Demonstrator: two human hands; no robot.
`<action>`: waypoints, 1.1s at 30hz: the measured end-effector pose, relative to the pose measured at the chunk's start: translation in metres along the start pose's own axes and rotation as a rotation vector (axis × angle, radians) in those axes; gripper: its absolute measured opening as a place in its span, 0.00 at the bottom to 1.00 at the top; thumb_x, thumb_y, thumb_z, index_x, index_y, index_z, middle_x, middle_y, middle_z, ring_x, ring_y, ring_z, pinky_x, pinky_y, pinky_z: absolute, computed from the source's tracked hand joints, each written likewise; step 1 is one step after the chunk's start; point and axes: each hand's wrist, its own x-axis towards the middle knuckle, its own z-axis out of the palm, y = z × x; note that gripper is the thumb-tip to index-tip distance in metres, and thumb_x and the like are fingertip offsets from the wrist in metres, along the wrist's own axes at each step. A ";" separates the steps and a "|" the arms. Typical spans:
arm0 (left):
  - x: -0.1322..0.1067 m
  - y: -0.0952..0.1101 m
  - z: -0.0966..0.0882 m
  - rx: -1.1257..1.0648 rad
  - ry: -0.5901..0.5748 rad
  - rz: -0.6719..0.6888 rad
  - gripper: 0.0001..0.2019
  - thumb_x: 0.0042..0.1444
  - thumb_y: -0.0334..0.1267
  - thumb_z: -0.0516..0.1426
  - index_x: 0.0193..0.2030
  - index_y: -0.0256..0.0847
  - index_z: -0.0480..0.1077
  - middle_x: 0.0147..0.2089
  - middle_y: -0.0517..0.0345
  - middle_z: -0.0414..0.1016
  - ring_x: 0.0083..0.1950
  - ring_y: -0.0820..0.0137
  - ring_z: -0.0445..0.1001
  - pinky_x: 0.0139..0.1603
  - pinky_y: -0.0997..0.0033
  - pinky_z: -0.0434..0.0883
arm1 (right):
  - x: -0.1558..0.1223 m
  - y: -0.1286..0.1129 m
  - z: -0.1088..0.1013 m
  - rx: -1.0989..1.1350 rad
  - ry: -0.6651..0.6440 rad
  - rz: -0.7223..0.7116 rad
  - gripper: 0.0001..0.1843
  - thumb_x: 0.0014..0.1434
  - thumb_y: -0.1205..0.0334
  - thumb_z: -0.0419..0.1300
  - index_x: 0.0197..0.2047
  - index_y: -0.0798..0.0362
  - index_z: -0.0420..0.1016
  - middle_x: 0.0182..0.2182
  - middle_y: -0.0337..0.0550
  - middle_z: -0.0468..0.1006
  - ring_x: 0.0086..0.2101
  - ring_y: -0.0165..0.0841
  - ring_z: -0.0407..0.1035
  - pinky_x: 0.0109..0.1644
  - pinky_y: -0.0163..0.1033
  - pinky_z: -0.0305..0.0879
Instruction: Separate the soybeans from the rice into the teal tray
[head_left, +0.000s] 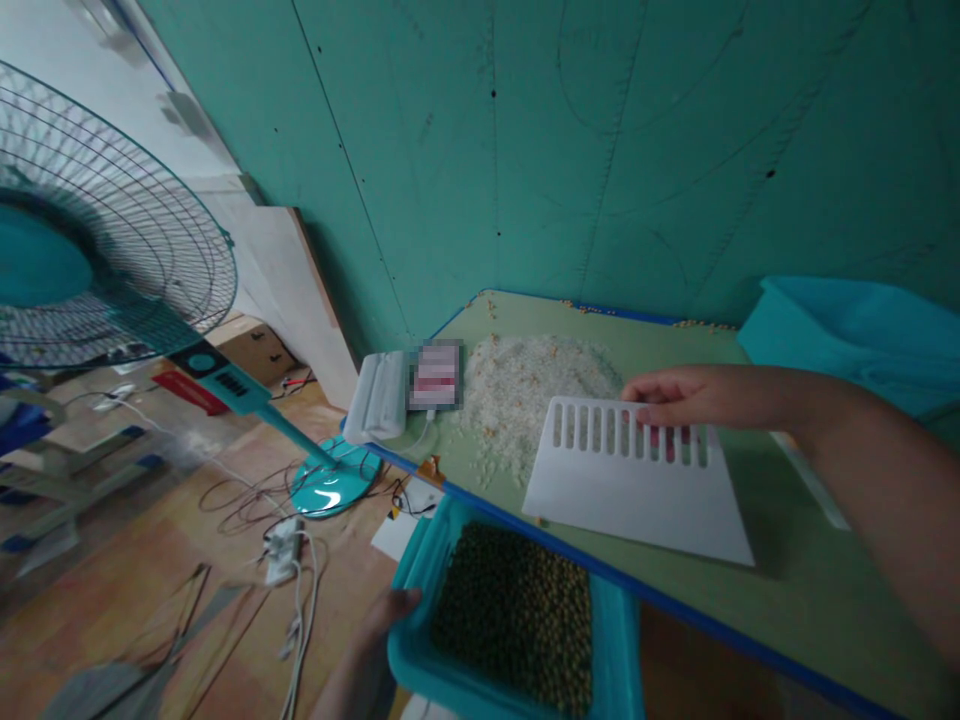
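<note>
Nearest, the left hand (pixel 375 625) grips the tub (pixel 418 580) at its left rim, thumb over the edge, the other fingers hidden; the tub sits just below the bench's (pixel 825 610) front edge. Filled with dark and tan beans (pixel 517 615), it is probably weighty and may flex, so a hold under the rim, kept level, should suit it; the smooth walls could slip. Over the bench, near the front edge, the right hand's (pixel 679 393) fingers are closed on the slotted far end of the white scoop (pixel 630 500). That looks light, thin and fairly stiff, best held by the slotted end. Just beyond lies loose rice (pixel 517 385); towards the left corner, a panel (pixel 436 375) is pixelated, its writing unreadable, beside a plain white block (pixel 379 395). The bin (pixel 847 330) by the back edge shows no label; the fan's (pixel 214 378) markings are illegible.
</note>
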 end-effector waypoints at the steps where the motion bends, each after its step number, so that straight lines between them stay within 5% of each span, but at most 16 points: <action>1: 0.000 0.000 -0.001 0.012 0.001 0.001 0.18 0.35 0.41 0.64 0.37 0.43 0.79 0.27 0.61 0.82 0.48 0.55 0.74 0.50 0.66 0.68 | -0.001 -0.001 0.001 0.008 -0.036 0.013 0.15 0.53 0.48 0.57 0.32 0.52 0.66 0.25 0.35 0.71 0.26 0.29 0.68 0.29 0.34 0.61; 5: 0.004 -0.002 -0.005 0.024 -0.027 -0.007 0.16 0.36 0.41 0.64 0.35 0.41 0.79 0.27 0.60 0.82 0.49 0.55 0.74 0.50 0.68 0.68 | -0.007 -0.010 0.008 0.046 -0.118 0.084 0.14 0.51 0.50 0.59 0.34 0.51 0.65 0.26 0.35 0.73 0.26 0.30 0.70 0.28 0.34 0.63; 8: 0.006 -0.005 -0.008 0.001 -0.064 -0.004 0.14 0.39 0.39 0.62 0.35 0.40 0.79 0.27 0.58 0.82 0.47 0.54 0.75 0.49 0.65 0.69 | -0.015 -0.020 0.015 0.060 -0.052 0.096 0.13 0.50 0.51 0.60 0.33 0.51 0.67 0.26 0.36 0.74 0.26 0.31 0.71 0.27 0.35 0.65; 15: 0.004 -0.005 -0.005 -0.044 -0.076 -0.044 0.17 0.43 0.37 0.60 0.42 0.38 0.77 0.30 0.57 0.83 0.46 0.56 0.76 0.47 0.66 0.70 | -0.045 -0.029 0.009 0.229 0.409 -0.015 0.14 0.45 0.50 0.64 0.35 0.43 0.69 0.28 0.37 0.77 0.26 0.34 0.72 0.25 0.38 0.69; 20: 0.007 -0.004 -0.009 -0.002 -0.064 -0.065 0.17 0.42 0.39 0.60 0.41 0.38 0.77 0.32 0.58 0.83 0.47 0.58 0.75 0.46 0.69 0.70 | -0.058 -0.031 0.019 0.224 0.729 -0.054 0.10 0.54 0.47 0.55 0.39 0.37 0.67 0.23 0.35 0.76 0.19 0.34 0.69 0.18 0.38 0.67; 26: 0.008 -0.002 -0.026 -0.061 -0.084 -0.112 0.19 0.42 0.40 0.60 0.44 0.38 0.76 0.34 0.56 0.83 0.47 0.55 0.75 0.45 0.65 0.71 | -0.033 -0.050 0.084 0.070 0.338 0.000 0.14 0.57 0.45 0.50 0.42 0.43 0.65 0.30 0.40 0.77 0.27 0.37 0.73 0.26 0.40 0.70; 33: 0.005 -0.001 -0.044 -0.057 -0.096 -0.067 0.16 0.43 0.40 0.60 0.40 0.40 0.78 0.34 0.57 0.83 0.50 0.56 0.73 0.49 0.67 0.69 | 0.008 -0.048 0.092 -0.236 0.353 -0.040 0.15 0.61 0.48 0.46 0.37 0.50 0.62 0.27 0.40 0.73 0.27 0.33 0.70 0.27 0.36 0.65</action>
